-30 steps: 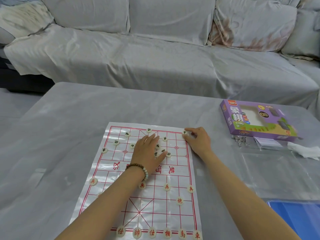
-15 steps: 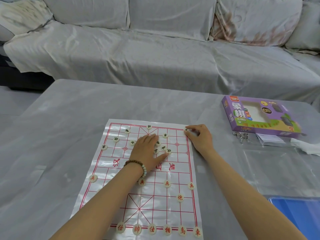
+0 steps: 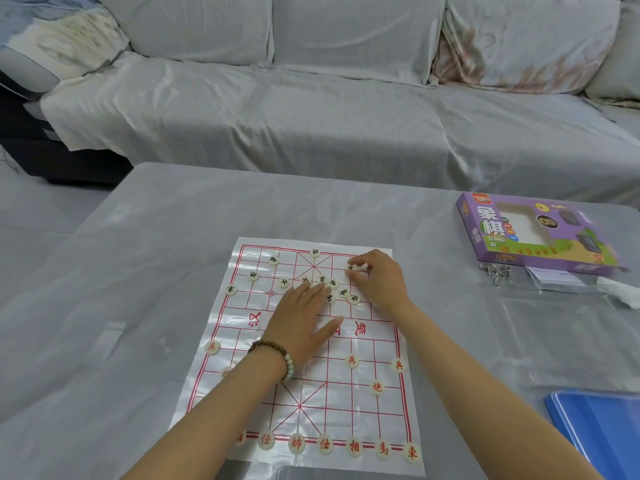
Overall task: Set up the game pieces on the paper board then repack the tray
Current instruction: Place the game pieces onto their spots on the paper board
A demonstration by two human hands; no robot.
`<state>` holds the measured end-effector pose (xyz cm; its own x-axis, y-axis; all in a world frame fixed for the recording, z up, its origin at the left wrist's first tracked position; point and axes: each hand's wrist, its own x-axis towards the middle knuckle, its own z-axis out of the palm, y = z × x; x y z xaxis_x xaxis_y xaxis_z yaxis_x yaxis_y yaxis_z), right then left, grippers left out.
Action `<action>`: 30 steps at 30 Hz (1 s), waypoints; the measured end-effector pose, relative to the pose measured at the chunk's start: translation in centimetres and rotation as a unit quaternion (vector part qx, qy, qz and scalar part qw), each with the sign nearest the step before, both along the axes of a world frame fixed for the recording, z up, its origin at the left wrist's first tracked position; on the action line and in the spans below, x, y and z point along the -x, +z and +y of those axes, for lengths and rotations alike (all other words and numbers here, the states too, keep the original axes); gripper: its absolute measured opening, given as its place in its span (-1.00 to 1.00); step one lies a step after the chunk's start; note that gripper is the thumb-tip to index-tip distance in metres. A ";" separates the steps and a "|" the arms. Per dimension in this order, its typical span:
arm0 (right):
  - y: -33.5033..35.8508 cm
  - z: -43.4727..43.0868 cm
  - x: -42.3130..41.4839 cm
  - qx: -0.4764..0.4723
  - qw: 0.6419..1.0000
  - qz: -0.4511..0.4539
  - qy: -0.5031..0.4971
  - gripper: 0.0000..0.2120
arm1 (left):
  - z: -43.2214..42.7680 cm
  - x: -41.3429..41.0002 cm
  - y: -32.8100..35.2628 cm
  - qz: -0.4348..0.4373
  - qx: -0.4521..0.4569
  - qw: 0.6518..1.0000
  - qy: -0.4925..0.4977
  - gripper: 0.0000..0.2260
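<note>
At the far right of the glossy white paper board with red grid lines (image 3: 242,341), the right hand (image 3: 379,282) pinches a round cream piece with a black character (image 3: 350,268), while the left hand (image 3: 301,320) lies flat, fingers spread, beside a loose cluster of black-lettered pieces (image 3: 344,292). I judge that a careless fingertip may scatter this cluster, or the thin sheet may slide and disturb the red-lettered pieces (image 3: 352,360) in the near rows.

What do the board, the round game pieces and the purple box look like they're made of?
Board: a thin glossy sheet, likely plastic-coated paper, since it wrinkles and catches glare. Game pieces: cream discs with a smooth sheen, probably plastic. Purple box: printed cardboard with folded edges and a window cut-out.
</note>
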<state>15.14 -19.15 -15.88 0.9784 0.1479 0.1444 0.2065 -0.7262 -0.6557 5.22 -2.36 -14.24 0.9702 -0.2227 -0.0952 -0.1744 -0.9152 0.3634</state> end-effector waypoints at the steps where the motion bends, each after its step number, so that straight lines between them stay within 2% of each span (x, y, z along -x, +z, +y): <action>1: 0.4 -0.5 0.3 -0.026 1.000 -0.004 -0.007 -0.86 | -0.3 0.3 -0.1 0.003 -0.003 1.000 -0.008 -0.45; 4: 1.6 -3.0 1.7 -0.084 0.995 -0.006 -0.049 -0.86 | -1.1 1.3 -0.5 0.011 -0.020 0.999 -0.032 -0.44; 7: 1.6 -5.4 3.2 -0.072 0.993 0.020 -0.086 -0.81 | -1.7 2.3 -0.6 0.016 -0.011 0.999 -0.040 -0.44; 14: -0.3 -6.7 5.8 0.001 0.997 0.076 -0.022 -0.78 | -2.3 3.0 -0.8 0.041 -0.020 0.998 -0.037 -0.45; 30: 0.1 -6.5 6.2 0.006 0.996 0.075 -0.037 -0.76 | -2.0 2.6 -0.8 0.037 -0.017 0.998 -0.044 -0.49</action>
<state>8.99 -25.62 -15.82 0.9971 0.0761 -0.0063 0.0526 -0.7433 -0.6669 2.67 -4.41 -15.00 0.9368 -0.3027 -0.1752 -0.2287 -0.9092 0.3478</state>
